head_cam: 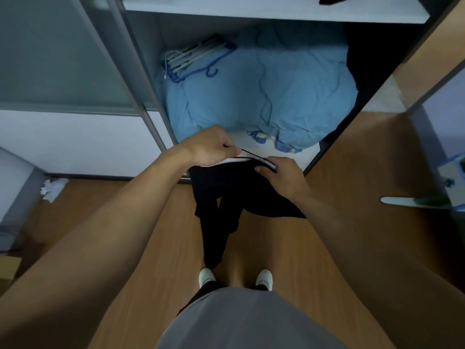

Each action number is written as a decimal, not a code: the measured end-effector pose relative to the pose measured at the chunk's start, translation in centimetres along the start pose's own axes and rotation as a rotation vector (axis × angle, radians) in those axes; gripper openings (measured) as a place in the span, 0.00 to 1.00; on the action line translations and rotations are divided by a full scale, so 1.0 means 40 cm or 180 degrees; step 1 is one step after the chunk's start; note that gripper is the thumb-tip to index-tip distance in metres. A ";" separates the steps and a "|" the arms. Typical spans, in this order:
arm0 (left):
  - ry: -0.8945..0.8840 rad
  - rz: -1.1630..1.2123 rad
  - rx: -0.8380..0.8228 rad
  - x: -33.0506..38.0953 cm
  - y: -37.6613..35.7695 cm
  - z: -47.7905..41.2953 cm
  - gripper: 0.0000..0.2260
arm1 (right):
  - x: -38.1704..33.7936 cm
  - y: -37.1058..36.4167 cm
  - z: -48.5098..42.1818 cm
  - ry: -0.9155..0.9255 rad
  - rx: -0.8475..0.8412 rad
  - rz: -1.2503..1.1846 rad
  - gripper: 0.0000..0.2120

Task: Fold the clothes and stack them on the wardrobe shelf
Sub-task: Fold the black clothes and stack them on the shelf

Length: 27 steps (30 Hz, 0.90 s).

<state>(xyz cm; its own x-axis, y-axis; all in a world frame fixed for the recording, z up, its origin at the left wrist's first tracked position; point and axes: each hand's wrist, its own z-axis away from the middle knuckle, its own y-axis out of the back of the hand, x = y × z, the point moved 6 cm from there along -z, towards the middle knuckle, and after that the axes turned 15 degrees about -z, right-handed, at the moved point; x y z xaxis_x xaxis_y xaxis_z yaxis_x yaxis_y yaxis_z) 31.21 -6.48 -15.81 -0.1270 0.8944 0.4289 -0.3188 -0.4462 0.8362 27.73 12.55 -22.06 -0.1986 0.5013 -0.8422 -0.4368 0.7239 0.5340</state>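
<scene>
wooden floor (289,248) is lying below both hands' fingers (232,147), which are pinching black trousers (221,210) at the waistband; dangling legs are risking an uneven fold.

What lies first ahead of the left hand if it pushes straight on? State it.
Most likely the blue bedding on the wardrobe floor, straight beyond the left hand, which holds the black garment; depth is unclear.
</scene>
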 end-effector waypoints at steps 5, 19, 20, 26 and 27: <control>-0.0123 0.0364 0.0558 -0.007 0.045 0.025 0.21 | -0.004 0.005 -0.032 0.0065 0.0082 0.0525 0.12; -0.0192 -0.0145 -0.0629 -0.053 -0.055 0.043 0.29 | -0.178 -0.027 -0.074 0.0422 -0.1169 0.0518 0.11; -0.0255 -0.0226 -0.0431 -0.033 -0.071 0.030 0.23 | -0.186 -0.023 -0.073 0.0400 -0.1149 0.0416 0.11; -0.0232 0.0091 0.0317 -0.005 -0.094 -0.018 0.11 | -0.170 0.064 -0.044 0.0286 -0.0268 0.0404 0.12; -0.0297 0.0123 0.0297 -0.003 -0.095 -0.022 0.11 | -0.171 0.081 -0.029 0.0354 -0.0030 0.0410 0.14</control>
<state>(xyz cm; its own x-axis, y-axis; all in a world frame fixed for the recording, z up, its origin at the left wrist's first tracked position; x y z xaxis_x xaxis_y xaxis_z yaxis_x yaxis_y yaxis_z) 31.62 -4.86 -19.33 -0.0483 0.8717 0.4876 -0.2260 -0.4851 0.8448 26.65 10.93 -14.64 -0.3492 0.5336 -0.7702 -0.4096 0.6524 0.6377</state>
